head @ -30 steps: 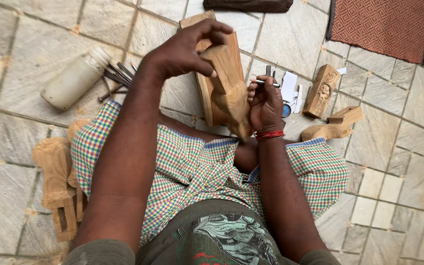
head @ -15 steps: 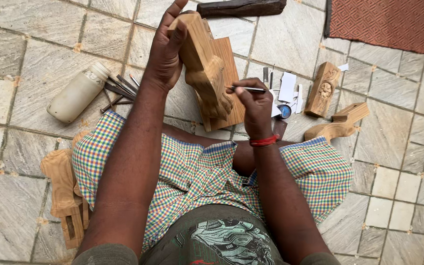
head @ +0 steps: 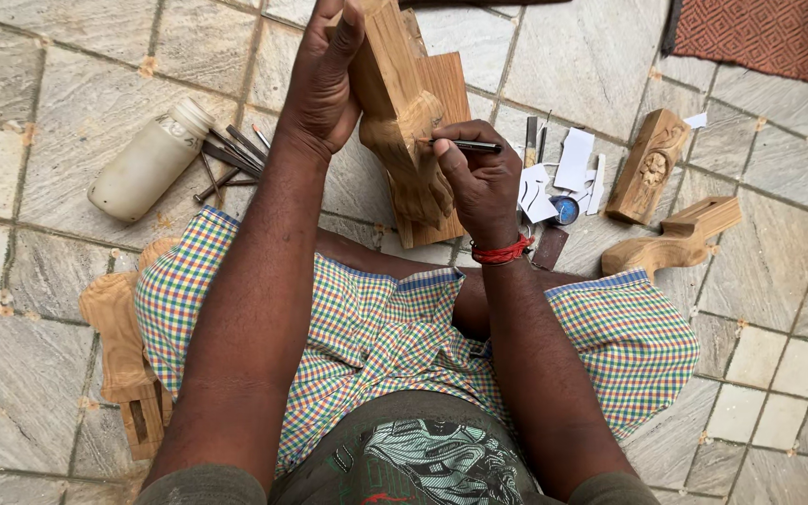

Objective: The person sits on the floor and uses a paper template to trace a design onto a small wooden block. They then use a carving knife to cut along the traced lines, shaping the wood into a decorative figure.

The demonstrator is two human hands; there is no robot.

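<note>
Since half a second ago the left hand (head: 324,79) has slid higher on the carved wooden piece (head: 409,131), and the right hand (head: 479,173) has brought its slim dark tool (head: 471,146) up against the carving.

At the far left of the frame, a pale wooden part (head: 119,346) lies on the stone floor (head: 21,122), partly under the checked cloth (head: 376,327) across the person's lap. In the upper left a whitish plastic bottle (head: 147,164) lies on its side, with a bunch of metal tools (head: 231,154) just beside its cap.

Next, top centre, the left hand is wrapped around the upper end of the carved wooden piece, fingers closed on it, seemingly to steady it upright and tilted toward the person. It stands in the upper middle, its lower end resting near the knee.

The right hand, with a red band (head: 502,252) at the wrist, pinches the tool between thumb and fingers, tip touching the wood.

To the right lie white paper scraps (head: 563,173) and a small blue round thing (head: 568,210), near the working hand. Further right sit a carved block (head: 649,166) and a curved wooden piece (head: 680,245), well apart from the hands. A reddish mat (head: 778,37) fills the upper right corner.
</note>
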